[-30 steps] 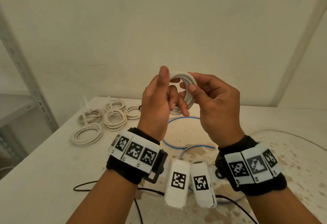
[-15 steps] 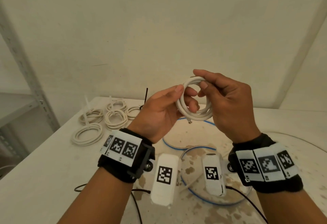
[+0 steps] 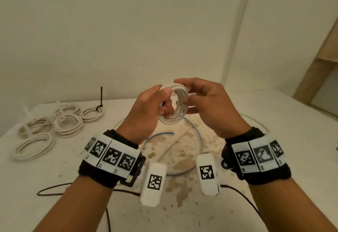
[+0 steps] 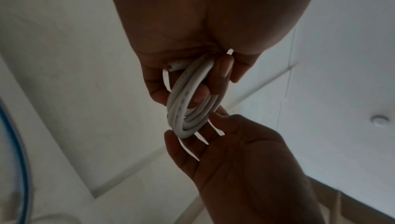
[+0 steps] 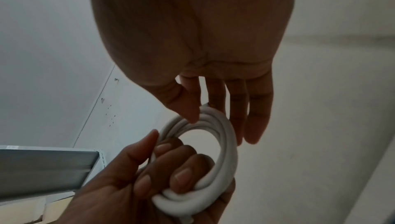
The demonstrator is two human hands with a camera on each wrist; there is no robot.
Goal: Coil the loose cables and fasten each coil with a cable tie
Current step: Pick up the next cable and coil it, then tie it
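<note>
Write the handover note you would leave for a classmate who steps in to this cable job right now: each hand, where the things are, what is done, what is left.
Left hand: fingers curled through the white cable coil, gripping it above the table.
Right hand: thumb and fingers pinch the coil's far side, steadying it.
Done: five tied coils lie at the table's left rear, one with a black tie standing up.
The held coil is wound, but no tie shows on it.
Left: fasten this coil with a tie, set it with the others. A blue cable lies loose below the hands; it looks unfinished.
</note>
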